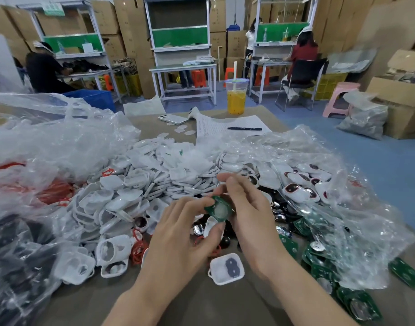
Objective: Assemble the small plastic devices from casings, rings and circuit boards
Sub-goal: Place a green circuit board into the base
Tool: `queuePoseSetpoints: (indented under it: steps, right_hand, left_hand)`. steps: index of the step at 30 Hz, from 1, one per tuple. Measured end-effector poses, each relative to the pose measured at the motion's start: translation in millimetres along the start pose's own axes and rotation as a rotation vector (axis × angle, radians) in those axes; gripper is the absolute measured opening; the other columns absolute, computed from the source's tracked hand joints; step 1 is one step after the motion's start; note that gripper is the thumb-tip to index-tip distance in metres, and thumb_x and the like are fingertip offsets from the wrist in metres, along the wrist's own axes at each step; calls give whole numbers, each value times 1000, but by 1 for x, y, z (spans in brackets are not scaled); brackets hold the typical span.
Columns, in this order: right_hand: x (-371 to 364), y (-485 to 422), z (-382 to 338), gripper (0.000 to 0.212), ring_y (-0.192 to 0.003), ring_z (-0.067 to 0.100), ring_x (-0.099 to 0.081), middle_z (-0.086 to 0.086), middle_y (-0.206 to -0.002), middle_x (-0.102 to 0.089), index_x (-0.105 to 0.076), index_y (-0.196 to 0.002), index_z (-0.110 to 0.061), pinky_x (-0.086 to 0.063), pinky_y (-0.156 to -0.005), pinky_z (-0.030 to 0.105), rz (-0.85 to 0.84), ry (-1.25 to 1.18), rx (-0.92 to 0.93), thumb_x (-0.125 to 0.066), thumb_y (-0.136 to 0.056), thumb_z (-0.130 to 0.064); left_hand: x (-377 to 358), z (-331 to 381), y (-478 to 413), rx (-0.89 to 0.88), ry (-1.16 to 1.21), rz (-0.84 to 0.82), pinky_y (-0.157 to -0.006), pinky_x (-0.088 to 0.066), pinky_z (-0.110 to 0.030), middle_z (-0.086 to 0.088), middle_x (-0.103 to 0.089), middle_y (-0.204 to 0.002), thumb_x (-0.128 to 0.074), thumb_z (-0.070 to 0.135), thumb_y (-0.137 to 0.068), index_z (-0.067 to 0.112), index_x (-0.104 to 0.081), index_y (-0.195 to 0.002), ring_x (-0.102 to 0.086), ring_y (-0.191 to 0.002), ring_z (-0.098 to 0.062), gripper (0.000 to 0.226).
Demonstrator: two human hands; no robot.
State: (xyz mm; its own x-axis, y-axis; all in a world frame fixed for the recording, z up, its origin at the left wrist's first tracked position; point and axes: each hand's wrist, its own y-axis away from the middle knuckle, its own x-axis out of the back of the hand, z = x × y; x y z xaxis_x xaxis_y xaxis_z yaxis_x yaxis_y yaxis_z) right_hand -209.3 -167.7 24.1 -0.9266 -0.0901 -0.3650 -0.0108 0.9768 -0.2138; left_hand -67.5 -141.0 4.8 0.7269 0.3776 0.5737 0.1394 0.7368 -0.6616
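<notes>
Both hands are close together above the brown table [201, 304]. The left hand [178, 231] and the right hand [253, 217] each pinch the same green circuit board [219, 208] with their fingertips. Just below them, 1 white casing [226, 269] lies open on the table with a dark piece inside. A big pile of white casings [154, 175] sits behind. Red rings [138, 251] lie on the left, and more green boards [319, 264] on the right.

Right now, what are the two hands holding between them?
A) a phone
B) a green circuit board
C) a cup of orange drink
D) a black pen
B: the left hand and the right hand both pinch the green circuit board above the pile of parts.
</notes>
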Motion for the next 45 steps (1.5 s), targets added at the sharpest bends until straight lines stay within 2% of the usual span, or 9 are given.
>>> queuePoseSetpoints:
  steps: [4, 8, 12, 16, 22, 26, 31, 40, 45]
  right_hand:
    - [5, -3, -5, 20, -107, 21, -71, 8, -113, -74, -76, -107, -22, -56, -85, 24, -168, -84, -192, -59, -100, -13]
    - [7, -3, -4, 27, -107, 13, -71, 1, -111, -76, -77, -106, -26, -55, -87, 20, -233, -31, -212, -66, -94, -5]
    - [13, -6, -5, 30, -115, 16, -68, 4, -117, -74, -77, -112, -25, -54, -92, 21, -289, -73, -212, -70, -87, -8]
    - [14, -6, -1, 30, -114, 18, -69, 4, -115, -74, -76, -115, -26, -54, -94, 25, -287, -1, -205, -73, -86, -18]
    - [14, -4, -4, 25, -105, 20, -73, 3, -111, -76, -77, -111, -25, -55, -90, 21, -259, 119, -174, -69, -94, -10]
    - [11, -1, -7, 25, -96, 18, -75, 3, -102, -78, -80, -105, -24, -55, -83, 16, -252, 162, -169, -67, -94, -6]
    - [8, 0, -8, 27, -86, 14, -76, 1, -97, -78, -76, -110, -23, -55, -79, 15, -228, 236, -139, -66, -94, -4]
    - [12, -1, -6, 34, -83, 14, -75, 1, -97, -77, -72, -119, -27, -57, -82, 21, -224, 283, -103, -70, -93, -7]
    - [14, -2, -6, 32, -87, 15, -75, 0, -94, -78, -72, -120, -25, -58, -86, 25, -243, 317, -103, -69, -93, -7]
  left_hand:
    - [4, -11, -2, 75, -8, 64, -91, -39, -9, 21, -53, -111, -61, 43, -90, 28, -60, -120, -57, -107, -8, 34]
    - [6, -14, -1, 77, 5, 71, -93, -37, -7, 22, -53, -114, -60, 43, -89, 29, -59, -120, -56, -110, -5, 34]
    - [8, -13, -1, 110, 56, 113, -90, -36, -3, 25, -54, -115, -60, 46, -90, 46, -51, -119, -56, -110, 0, 30]
    - [9, -12, -1, 133, 47, 111, -90, -34, -2, 30, -55, -116, -57, 49, -90, 55, -46, -116, -54, -113, 5, 30]
    - [10, -15, -1, 121, 64, 72, -94, -38, -10, 21, -58, -118, -54, 48, -95, 36, -59, -113, -57, -120, -7, 22]
    - [11, -17, -2, 131, 7, 106, -91, -39, -10, 22, -53, -113, -59, 51, -91, 31, -65, -106, -56, -114, -6, 26]
    - [10, -18, 0, 135, -32, 104, -85, -37, -9, 22, -55, -100, -57, 53, -92, 32, -66, -105, -54, -102, -4, 26]
    - [8, -15, 0, 166, 35, 106, -82, -37, -6, 22, -59, -100, -59, 49, -92, 38, -64, -102, -57, -101, 1, 16]
    - [10, -15, 1, 266, 158, 69, -74, -39, -6, 18, -65, -97, -60, 58, -86, 46, -61, -97, -60, -91, 0, 17]
